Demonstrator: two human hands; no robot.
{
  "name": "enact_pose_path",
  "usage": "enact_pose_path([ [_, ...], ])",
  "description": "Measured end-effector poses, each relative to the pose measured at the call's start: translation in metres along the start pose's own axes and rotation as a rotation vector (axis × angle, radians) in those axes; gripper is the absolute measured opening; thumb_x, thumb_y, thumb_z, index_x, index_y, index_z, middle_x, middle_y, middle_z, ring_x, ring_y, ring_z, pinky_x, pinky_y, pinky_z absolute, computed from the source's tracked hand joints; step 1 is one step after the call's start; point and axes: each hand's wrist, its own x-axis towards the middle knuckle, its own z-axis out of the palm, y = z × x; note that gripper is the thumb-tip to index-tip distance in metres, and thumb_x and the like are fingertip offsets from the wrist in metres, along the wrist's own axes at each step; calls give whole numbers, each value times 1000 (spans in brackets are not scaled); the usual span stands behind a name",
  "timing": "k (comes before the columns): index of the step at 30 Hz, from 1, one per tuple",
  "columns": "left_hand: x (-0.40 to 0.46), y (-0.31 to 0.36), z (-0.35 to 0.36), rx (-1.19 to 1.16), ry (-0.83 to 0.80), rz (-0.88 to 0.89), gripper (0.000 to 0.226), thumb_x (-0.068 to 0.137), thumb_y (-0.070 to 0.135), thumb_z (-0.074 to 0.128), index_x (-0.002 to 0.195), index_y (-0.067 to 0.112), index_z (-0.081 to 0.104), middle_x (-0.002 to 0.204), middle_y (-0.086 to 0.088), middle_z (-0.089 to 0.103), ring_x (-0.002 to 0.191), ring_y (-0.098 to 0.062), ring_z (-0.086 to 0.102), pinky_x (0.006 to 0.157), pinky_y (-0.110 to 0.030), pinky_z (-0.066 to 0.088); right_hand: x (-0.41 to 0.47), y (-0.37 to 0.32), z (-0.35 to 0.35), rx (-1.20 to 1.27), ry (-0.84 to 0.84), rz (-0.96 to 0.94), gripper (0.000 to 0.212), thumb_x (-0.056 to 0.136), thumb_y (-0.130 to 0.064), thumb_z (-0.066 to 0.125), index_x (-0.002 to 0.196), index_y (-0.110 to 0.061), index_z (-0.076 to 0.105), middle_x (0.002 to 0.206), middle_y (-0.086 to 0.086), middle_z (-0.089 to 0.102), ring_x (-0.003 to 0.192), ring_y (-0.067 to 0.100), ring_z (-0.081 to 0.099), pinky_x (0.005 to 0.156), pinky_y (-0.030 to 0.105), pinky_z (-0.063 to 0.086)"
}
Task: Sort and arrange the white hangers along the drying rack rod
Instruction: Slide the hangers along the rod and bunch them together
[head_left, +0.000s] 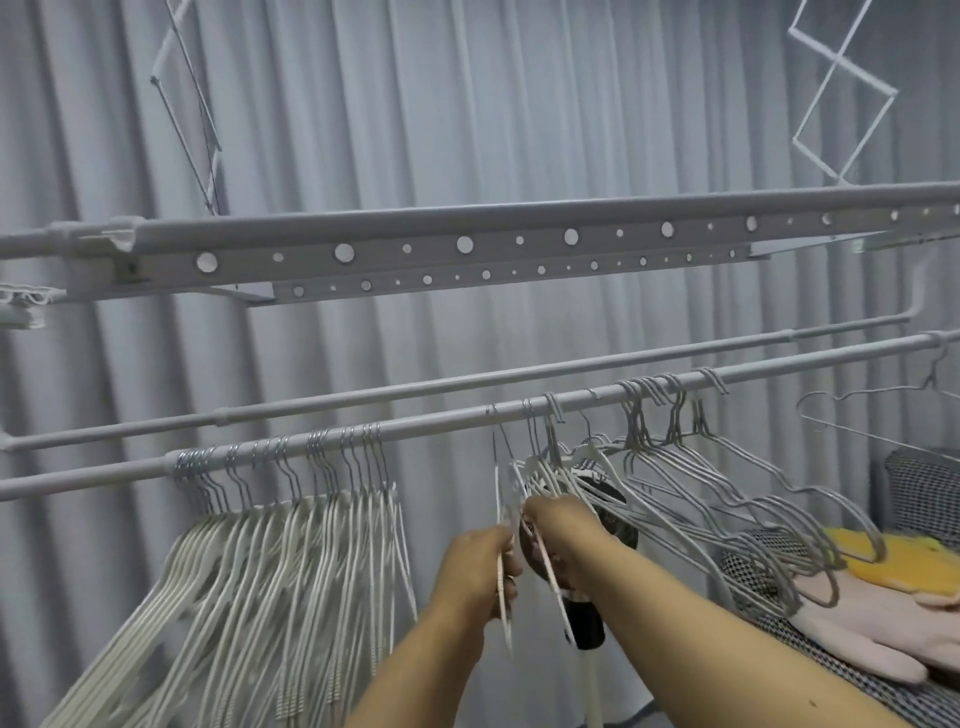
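Observation:
A drying rack rod (447, 421) runs from lower left to upper right. A tight bunch of white hangers (291, 561) hangs on its left part. Grey wire hangers (691, 483) hang tangled on its right part. My left hand (480, 569) pinches the arm of one white hanger (500, 519) hooked near the rod's middle. My right hand (563, 530) grips a few white hangers (545, 473) just to the right of it, and these too hang by their hooks from the rod.
A second thinner rod (363, 397) runs behind, with a perforated rack beam (467, 244) above. A lone wire hanger (857, 410) hangs far right. Below right lie pink gloves (872, 623) and a yellow item (904, 558) on checkered fabric. A black fan (602, 525) stands behind my hands.

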Motion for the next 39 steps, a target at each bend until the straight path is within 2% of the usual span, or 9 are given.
enact_pose_path([
  [7,21,24,0,-75,102,-48,26,91,24,55,68,12,54,51,-3,52,40,-15,38,48,-22,29,11,-2,-18,-310,37,-93,18,92,-6,44,104,1,56,64,13,57,35,17,54,39,17,42],
  [13,15,29,-13,-112,75,-124,26,87,25,59,66,14,49,48,-1,47,35,-10,30,41,-18,23,-7,1,-22,-812,303,-426,31,90,-14,46,121,-10,46,113,9,62,104,29,59,80,36,50],
  [16,-5,29,-21,-69,13,-157,24,84,25,63,66,15,50,48,1,49,39,-10,33,38,-18,26,-25,-3,-9,-627,349,-665,23,93,-22,47,114,-14,53,108,3,62,99,23,59,79,33,48],
  [22,-50,51,-47,-23,-164,-188,28,75,22,69,55,17,50,51,-2,48,34,-7,32,34,-14,20,-23,-1,16,-376,46,-479,22,96,-43,44,99,-23,52,83,-7,58,77,14,54,61,26,37],
  [28,-79,71,-67,-23,-378,-208,25,48,10,70,67,8,55,52,-5,47,31,-7,42,29,-13,24,-18,-1,26,-173,-132,-455,49,98,-52,33,105,-16,65,97,2,63,96,22,59,88,37,43],
  [32,-75,76,-78,-78,-534,-259,24,54,17,75,63,10,54,50,-6,46,29,-7,34,27,-12,26,-19,-3,24,-23,-98,-497,57,98,-50,37,59,-13,57,57,2,57,59,18,54,74,35,44],
  [34,-66,73,-85,-154,-596,-278,34,54,21,84,63,8,54,48,-7,46,29,-8,36,26,-13,29,-14,2,22,109,-120,-441,53,95,-51,44,57,-15,52,51,2,48,48,16,44,59,29,41],
  [36,-57,68,-87,-208,-556,-260,35,66,27,82,64,4,55,46,-8,47,27,-10,41,25,-14,31,-9,8,19,199,-117,-350,45,91,-51,50,60,-19,52,49,-2,41,41,12,35,48,25,31],
  [39,-40,52,-81,-181,-188,-111,40,97,29,53,71,0,59,48,-10,52,28,-10,42,26,-15,31,-2,17,14,195,42,-297,47,88,-49,53,51,-20,46,47,-1,40,45,17,36,53,29,29],
])
